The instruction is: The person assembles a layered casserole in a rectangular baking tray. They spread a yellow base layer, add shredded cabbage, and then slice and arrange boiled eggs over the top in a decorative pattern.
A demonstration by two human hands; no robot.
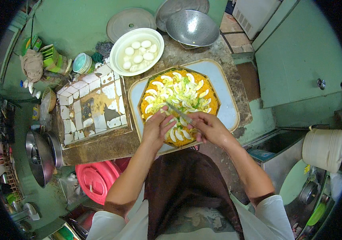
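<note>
My right hand (210, 129) grips a small knife (179, 113), its blade pointing up and to the left. My left hand (155, 129) is closed with curled fingers beside the blade; whatever it holds, perhaps a pale piece of egg, is too small to make out. Below both hands lies an octagonal platter of orange-yellow food (208, 86). White egg slices (177, 135) ring its edge, and pale green shreds are heaped over its middle. The platter rests on a light blue tray (227, 105) with a tan rim. Both hands cover the platter's near part.
Behind the platter stands a white basin (116, 56) of peeled eggs in water, with a metal colander (193, 28) to its right. A broken-tiled sink (93, 106) is at the left. Two metal pans (39, 160) hang left, above a red lidded bin (95, 182). A green door (303, 60) stands right.
</note>
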